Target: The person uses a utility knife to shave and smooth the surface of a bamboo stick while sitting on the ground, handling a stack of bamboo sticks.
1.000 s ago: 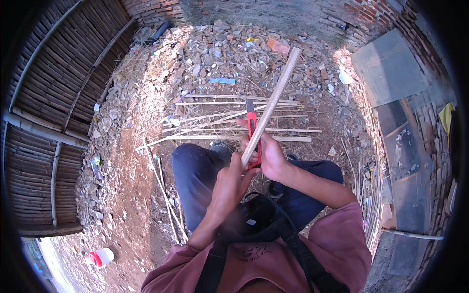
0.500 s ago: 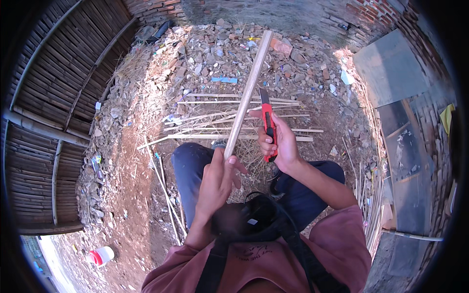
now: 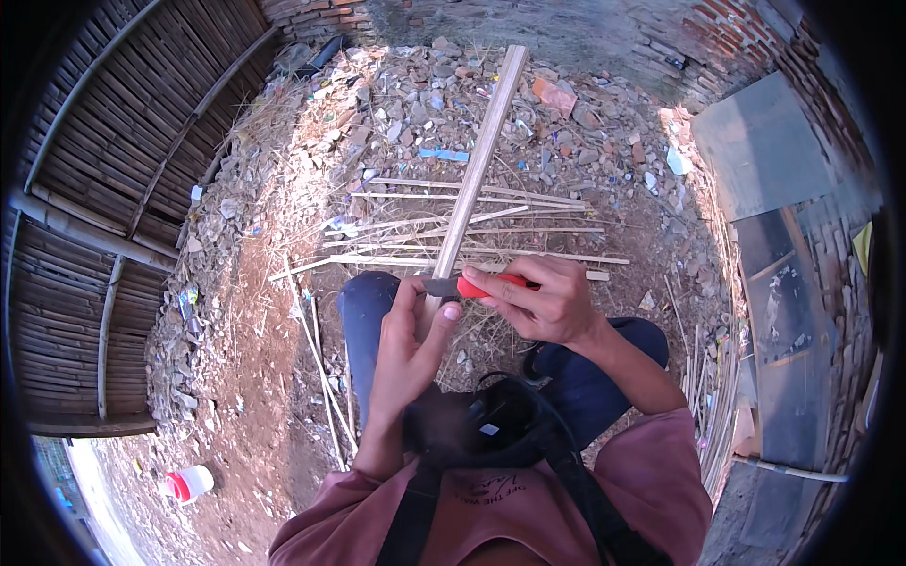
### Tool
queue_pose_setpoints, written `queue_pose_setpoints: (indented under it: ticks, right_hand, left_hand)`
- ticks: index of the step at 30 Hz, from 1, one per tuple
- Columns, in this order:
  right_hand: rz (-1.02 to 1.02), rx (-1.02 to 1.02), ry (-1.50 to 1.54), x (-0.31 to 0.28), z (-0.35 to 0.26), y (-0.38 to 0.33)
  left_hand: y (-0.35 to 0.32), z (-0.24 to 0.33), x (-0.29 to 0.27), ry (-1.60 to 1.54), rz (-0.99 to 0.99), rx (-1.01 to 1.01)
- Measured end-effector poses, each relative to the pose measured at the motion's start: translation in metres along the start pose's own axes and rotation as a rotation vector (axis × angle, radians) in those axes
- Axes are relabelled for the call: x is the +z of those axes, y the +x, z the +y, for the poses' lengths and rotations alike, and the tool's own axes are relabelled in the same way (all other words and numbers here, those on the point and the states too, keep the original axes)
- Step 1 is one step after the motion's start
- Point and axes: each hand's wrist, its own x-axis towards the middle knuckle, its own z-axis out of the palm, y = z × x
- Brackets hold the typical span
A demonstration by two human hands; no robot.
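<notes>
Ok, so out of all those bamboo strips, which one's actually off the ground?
The wide bamboo strip gripped by the left hand, with the right hand holding a red-handled knife against it. The thinner strips lie flat on the dirt.

Under me: bare dirt ground strewn with rubble. To my left, a bamboo-slat wall. Ahead, a brick wall. Sunlight falls directly.
</notes>
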Motion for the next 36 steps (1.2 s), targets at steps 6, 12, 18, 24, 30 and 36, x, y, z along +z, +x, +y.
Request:
queue_pose_setpoints:
  ticks: [6, 12, 18, 24, 30, 36]
  right_hand:
    - [-0.033, -0.008, -0.039, 0.001, -0.012, -0.004]
    - [-0.032, -0.004, -0.067, 0.005, -0.01, -0.006]
    - [-0.017, -0.018, -0.109, 0.004, -0.01, -0.005]
    - [-0.061, -0.001, -0.132, 0.0, -0.015, -0.003]
    - [-0.069, 0.031, -0.142, 0.0, -0.017, -0.005]
    - [-0.058, 0.033, -0.164, 0.001, -0.019, -0.004]
  left_hand:
    - [0.0, -0.001, 0.001, 0.02, 0.038, 0.024]
    - [0.0, -0.002, 0.001, 0.079, 0.052, -0.001]
    - [0.001, -0.003, 0.003, 0.136, 0.102, -0.021]
    - [0.003, -0.011, 0.005, 0.326, 0.195, 0.089]
    - [0.004, -0.008, 0.008, 0.342, 0.205, 0.057]
    - [0.005, -0.012, 0.012, 0.317, 0.232, 0.106]
